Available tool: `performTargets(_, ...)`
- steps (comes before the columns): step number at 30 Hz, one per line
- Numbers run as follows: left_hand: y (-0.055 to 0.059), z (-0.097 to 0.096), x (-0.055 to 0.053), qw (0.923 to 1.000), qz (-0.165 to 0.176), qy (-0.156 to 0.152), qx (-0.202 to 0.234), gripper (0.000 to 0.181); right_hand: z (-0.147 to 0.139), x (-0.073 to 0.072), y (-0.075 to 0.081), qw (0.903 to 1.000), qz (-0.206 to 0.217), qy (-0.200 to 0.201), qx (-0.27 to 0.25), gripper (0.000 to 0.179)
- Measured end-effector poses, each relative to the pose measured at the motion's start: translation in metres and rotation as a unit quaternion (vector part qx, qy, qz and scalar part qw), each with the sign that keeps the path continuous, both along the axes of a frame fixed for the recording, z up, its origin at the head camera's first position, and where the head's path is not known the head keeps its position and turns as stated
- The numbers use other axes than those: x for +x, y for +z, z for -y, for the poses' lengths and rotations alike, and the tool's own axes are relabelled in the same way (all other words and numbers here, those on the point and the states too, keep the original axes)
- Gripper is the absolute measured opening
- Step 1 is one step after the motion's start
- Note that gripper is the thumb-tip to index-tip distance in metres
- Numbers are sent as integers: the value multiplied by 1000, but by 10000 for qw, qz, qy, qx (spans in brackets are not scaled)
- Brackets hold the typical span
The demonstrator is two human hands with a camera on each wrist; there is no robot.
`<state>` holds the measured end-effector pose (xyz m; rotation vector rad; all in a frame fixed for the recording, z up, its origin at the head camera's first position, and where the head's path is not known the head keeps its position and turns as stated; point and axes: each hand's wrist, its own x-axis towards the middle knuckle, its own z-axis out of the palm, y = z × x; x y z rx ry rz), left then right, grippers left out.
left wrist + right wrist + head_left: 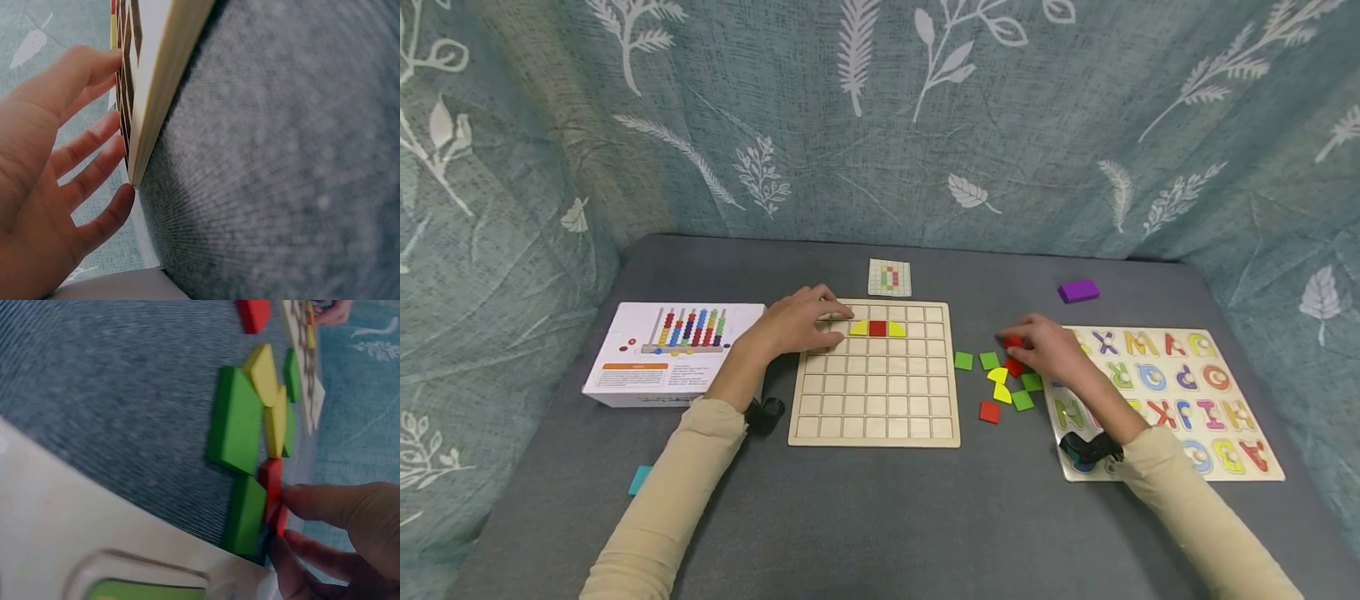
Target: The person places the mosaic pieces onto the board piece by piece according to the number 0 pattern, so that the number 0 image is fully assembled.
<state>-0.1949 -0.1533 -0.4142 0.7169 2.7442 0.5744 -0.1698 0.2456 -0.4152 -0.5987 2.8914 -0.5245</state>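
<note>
My left hand (801, 321) rests at the upper left corner of a wooden grid board (872, 442), its fingers loosely spread over the edge squares. In the left wrist view the fingertips (127, 195) touch the board's side. A red square tile (877, 328) lies in the board's second row, with a yellow quarter-round tile (858, 328) on its left and another (897, 329) on its right. Right of the board, my right hand (1051, 348) pinches a red square tile (283, 520) between thumb and fingers. Beneath it lies another red tile (1015, 367), partly covered.
Several green tiles (963, 361), yellow rounded tiles (1002, 393) and a red tile (989, 412) lie loose beside the board. A pattern card (890, 277) sits behind it. An alphabet puzzle (1172, 475), a purple block (1078, 291), an abacus box (673, 354) and a teal piece (640, 480) are around.
</note>
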Motion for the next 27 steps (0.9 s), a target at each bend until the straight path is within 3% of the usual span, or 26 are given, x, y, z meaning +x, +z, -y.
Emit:
performTargets(5, -1, 0, 0, 10000, -9, 0, -31, 40, 3, 0, -1, 9995, -98, 60, 281, 25)
performTargets(27, 2, -1, 2, 10000, -67, 18, 17, 39, 4, -1, 0, 9994, -193, 64, 276, 21)
